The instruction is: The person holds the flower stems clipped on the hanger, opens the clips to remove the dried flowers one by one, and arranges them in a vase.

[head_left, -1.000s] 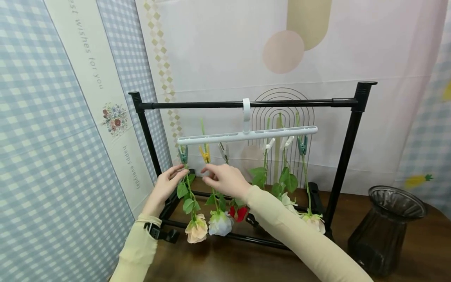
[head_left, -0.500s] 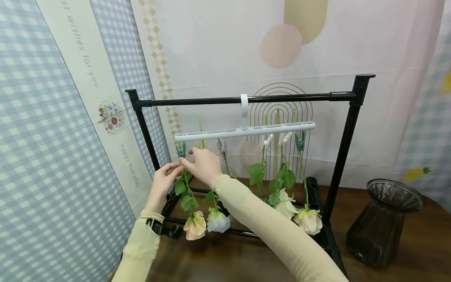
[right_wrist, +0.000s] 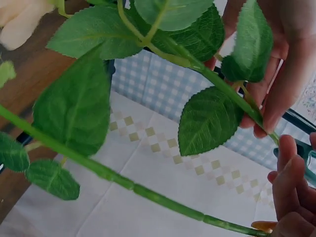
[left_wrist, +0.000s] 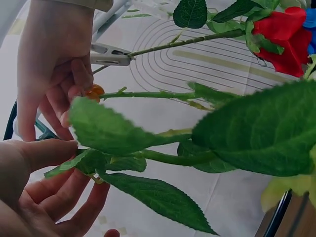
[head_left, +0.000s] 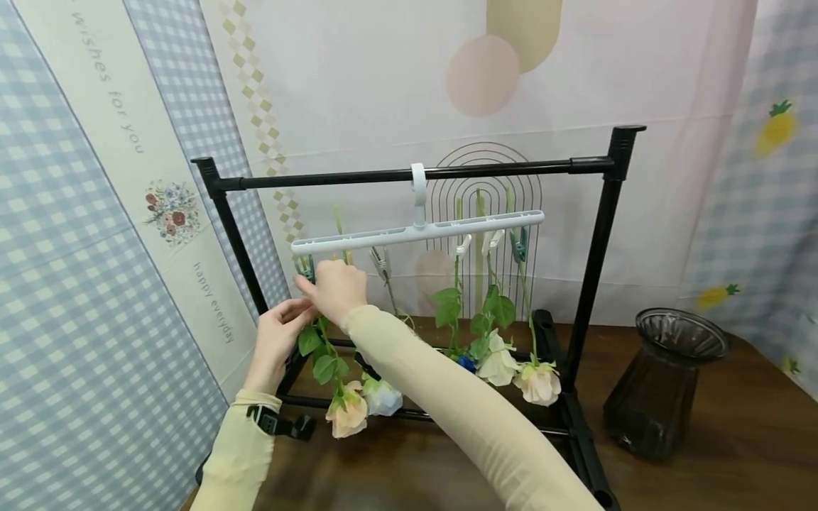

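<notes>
A peach artificial rose point(head_left: 348, 413) hangs head-down at the left end of the white hanger point(head_left: 486, 226). My left hand point(head_left: 275, 341) pinches its green stem point(right_wrist: 222, 86) between thumb and fingers, just below a teal clothespin point(head_left: 307, 267). Right above, my right hand point(head_left: 339, 287) has thumb and fingers on either side of that clothespin, pinching it; the hand partly covers it. Beside it in the head view hangs a pale blue rose point(head_left: 383, 397), its clip mostly behind my right hand. A red rose point(left_wrist: 284, 42) on a grey clip shows in the left wrist view.
The hanger hooks over the black rack's top bar point(head_left: 511, 169). Toward its right end, a white rose point(head_left: 498, 362) and a cream rose point(head_left: 538, 383) hang from clips. A dark glass vase point(head_left: 655, 404) stands on the brown table point(head_left: 709, 440) to the right.
My right hand has moved left from beside the yellow clip to the teal clothespin. My left hand stays at the peach rose's stem. The head view has shifted slightly.
</notes>
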Action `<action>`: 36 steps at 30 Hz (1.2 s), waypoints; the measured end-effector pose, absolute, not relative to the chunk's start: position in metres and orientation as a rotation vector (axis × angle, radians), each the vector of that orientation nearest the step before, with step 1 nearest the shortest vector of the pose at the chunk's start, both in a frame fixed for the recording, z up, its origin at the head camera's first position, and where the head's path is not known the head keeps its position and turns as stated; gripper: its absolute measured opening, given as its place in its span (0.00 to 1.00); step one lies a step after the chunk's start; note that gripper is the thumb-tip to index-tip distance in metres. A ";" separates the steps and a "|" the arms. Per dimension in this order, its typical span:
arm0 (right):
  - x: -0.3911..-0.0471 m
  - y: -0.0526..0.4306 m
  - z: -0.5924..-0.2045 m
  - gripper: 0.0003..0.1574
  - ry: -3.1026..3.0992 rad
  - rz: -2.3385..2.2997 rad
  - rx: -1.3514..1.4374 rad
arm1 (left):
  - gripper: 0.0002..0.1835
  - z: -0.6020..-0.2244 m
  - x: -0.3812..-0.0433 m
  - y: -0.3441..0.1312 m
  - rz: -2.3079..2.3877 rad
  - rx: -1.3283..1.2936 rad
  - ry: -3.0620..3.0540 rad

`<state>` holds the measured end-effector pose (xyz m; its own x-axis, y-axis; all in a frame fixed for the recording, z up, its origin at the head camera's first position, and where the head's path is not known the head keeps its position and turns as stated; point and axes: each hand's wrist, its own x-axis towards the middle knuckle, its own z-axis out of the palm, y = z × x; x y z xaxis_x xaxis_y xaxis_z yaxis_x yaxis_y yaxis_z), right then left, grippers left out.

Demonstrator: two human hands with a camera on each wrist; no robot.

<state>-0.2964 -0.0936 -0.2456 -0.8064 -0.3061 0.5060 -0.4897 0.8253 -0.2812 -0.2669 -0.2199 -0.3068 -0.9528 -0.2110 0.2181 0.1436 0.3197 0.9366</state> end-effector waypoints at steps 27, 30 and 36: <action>-0.298 -0.103 -0.263 0.30 -2.371 0.640 0.557 | 0.16 -0.305 -0.267 -0.216 -1.604 0.064 -2.269; -0.300 -0.102 -0.264 0.31 -2.347 0.686 0.568 | 0.15 -0.307 -0.268 -0.216 -1.559 0.061 -2.282; -0.301 -0.100 -0.262 0.33 -2.301 0.687 0.587 | 0.16 -0.312 -0.268 -0.220 -1.545 0.098 -2.304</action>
<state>-0.3008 -0.0997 -0.2621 -0.6838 -0.2217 0.6952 -0.5666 0.7617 -0.3144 -0.2675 -0.2200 -0.3115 -0.9313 -0.2561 0.2591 0.1425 0.3986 0.9060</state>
